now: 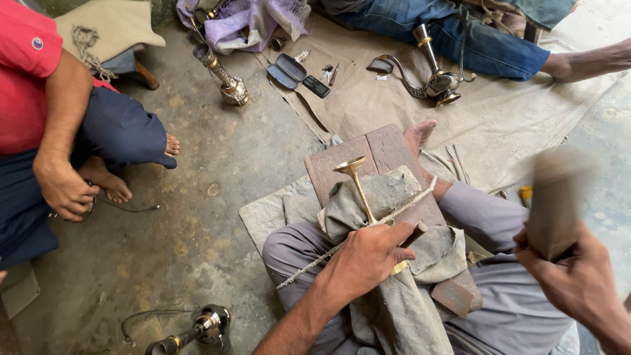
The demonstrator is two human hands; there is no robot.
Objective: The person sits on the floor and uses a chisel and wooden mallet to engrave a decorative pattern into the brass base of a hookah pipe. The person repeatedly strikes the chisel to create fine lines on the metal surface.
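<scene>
Head view: a person sits on a concrete floor (217,217), looking down at both hands over the lap.
Left hand: the left hand (368,256), low in the middle of the frame, is clamped around a brass stem (358,187) and a dark tool handle (415,231), pressing them onto a grey rag (388,194).
Brass stem: slim and golden, with a flared cup at its upper end; it slants up and left from the fist, over a reddish wooden board (368,154) that lies across the lap.
Rope: a pale rope (309,266) runs slantwise across the rag, under the left hand.
Right hand: the right hand (565,276), at the lower right, is closed around a blurred block-shaped mallet (555,200) held upright, well apart from the left hand.
Foot: the person's bare foot (419,135) rests just beside the board's upper edge.
Upper frame: a tan cloth (499,125) carries a metal pipe piece (437,79), a dark open case (287,70) and a small phone (316,86).
Upper left: a second metal stem (223,75) lies on the floor near a purple cloth (256,23).
Left edge: another person in a red shirt (23,72) sits with a hand (66,187) resting at the knee.
Bottom left: one more metal piece (197,329) lies on the floor.
</scene>
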